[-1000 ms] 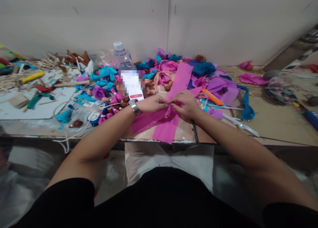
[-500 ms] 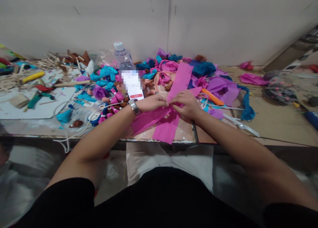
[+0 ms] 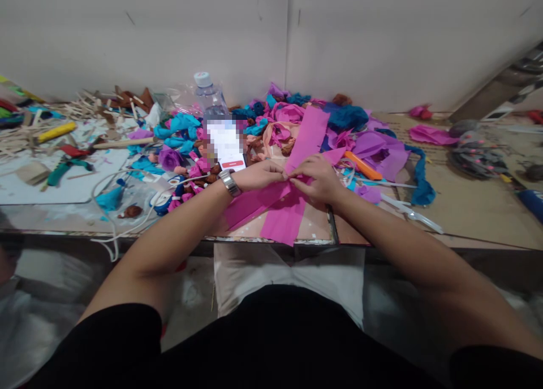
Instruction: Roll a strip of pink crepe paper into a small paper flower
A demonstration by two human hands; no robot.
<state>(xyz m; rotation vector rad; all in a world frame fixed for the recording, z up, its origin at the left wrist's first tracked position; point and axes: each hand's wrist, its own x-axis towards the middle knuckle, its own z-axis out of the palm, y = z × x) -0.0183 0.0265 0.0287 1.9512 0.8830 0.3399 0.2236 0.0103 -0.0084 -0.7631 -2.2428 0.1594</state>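
As both hands are working fingertip to fingertip over the front of the counter (image 3: 55, 215), the pink crepe paper (image 3: 311, 132) is getting all the attn. L hand (image 3: 259, 176) is coming in from the left, fingers pinching the pink w/ thumb and tips tight together; R hand (image 3: 317, 177) is facing it, thumb and index also nipping the paper, tips nearly touching the L's. Exactly which layer they're gripping, can't tell.

Paper-wise: one long strip is running from the back pile down to the counter's front edge, and another pink length is crossing it at an angle, w/ the fingers sitting right at the crossing.

L wrist is wearing a silver watch (image 3: 229, 183); just beyond it a phone (image 3: 227, 143) is glowing, red btn at the bottom, pt of it blurred out. Clear bottle (image 3: 211, 99) w/ white cap is standing behind. Nr the R hand, an orange-handled tool (image 3: 363, 165) is lying against purple crepe (image 3: 384, 148), and a twisted blue strip (image 3: 424, 180) is trailing beyond. Far left, green-handled pliers (image 3: 63, 171) are resting on a white board (image 3: 85, 191), w/ wooden sticks (image 3: 91, 106) heaping up behind.
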